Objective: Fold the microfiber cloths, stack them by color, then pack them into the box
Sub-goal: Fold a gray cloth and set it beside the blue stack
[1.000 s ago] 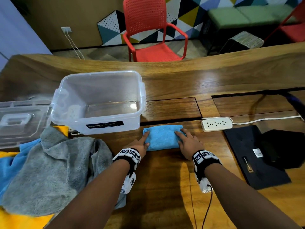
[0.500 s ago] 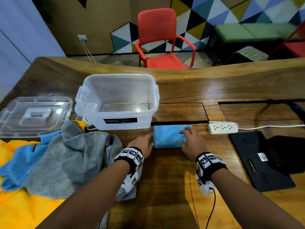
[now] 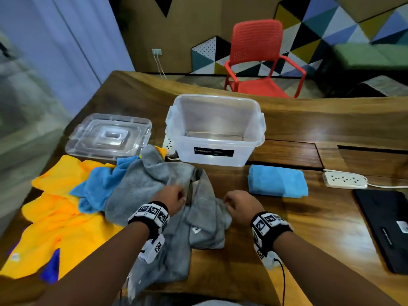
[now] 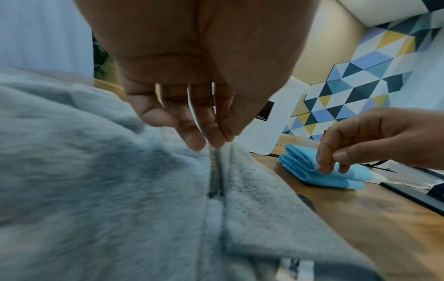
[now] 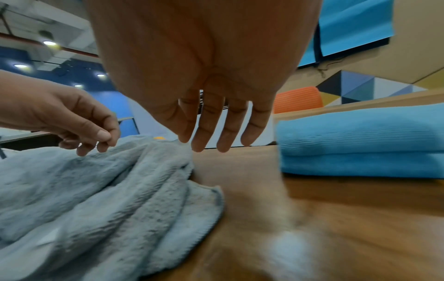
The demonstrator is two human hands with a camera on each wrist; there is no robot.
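Observation:
A crumpled grey cloth (image 3: 141, 188) lies at the table's front, left of centre. My left hand (image 3: 174, 197) hovers over it, and its loosely curled fingertips (image 4: 216, 140) touch the dark-hemmed edge without gripping it. My right hand (image 3: 238, 202) hangs open at the cloth's right edge (image 5: 204, 190), its straight fingers (image 5: 199, 140) holding nothing. A folded blue cloth (image 3: 278, 182) lies to the right of both hands, in front of the clear plastic box (image 3: 216, 155). The box has nothing in it. An unfolded blue cloth (image 3: 97, 184) and yellow cloths (image 3: 57, 195) lie heaped on the left.
The box's clear lid (image 3: 108, 135) sits at the back left. A white power strip (image 3: 344, 180) and a black flat device (image 3: 384, 226) lie to the right. A second power strip (image 3: 169, 144) is tucked left of the box. A red chair (image 3: 260, 62) stands beyond the table.
Both hands have let go of the folded blue cloth and moved left to the grey cloth. The head view has swung left, showing the lid and more of the yellow cloths.

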